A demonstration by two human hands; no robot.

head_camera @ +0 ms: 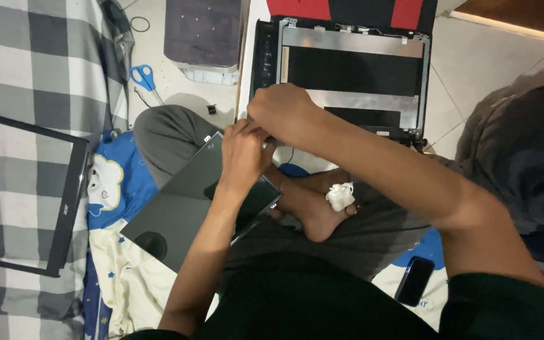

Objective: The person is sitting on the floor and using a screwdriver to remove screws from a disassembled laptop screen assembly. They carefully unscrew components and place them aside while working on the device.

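Mid-frame, left hand (242, 154) grips the top edge of the flat dark glossy screen panel (184, 208) on the lap. Right hand (281, 110) is clenched just above it, touching; what it holds, I cannot tell. Open silver-and-black laptop lid shell (354, 69) lies at upper centre.

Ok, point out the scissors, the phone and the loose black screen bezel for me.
scissors (142, 76): head view, on the blue handles.
phone (414, 281): head view, middle of its dark face.
black screen bezel (69, 208): head view, on its right-hand strip, lying on the checked cloth (26, 63).
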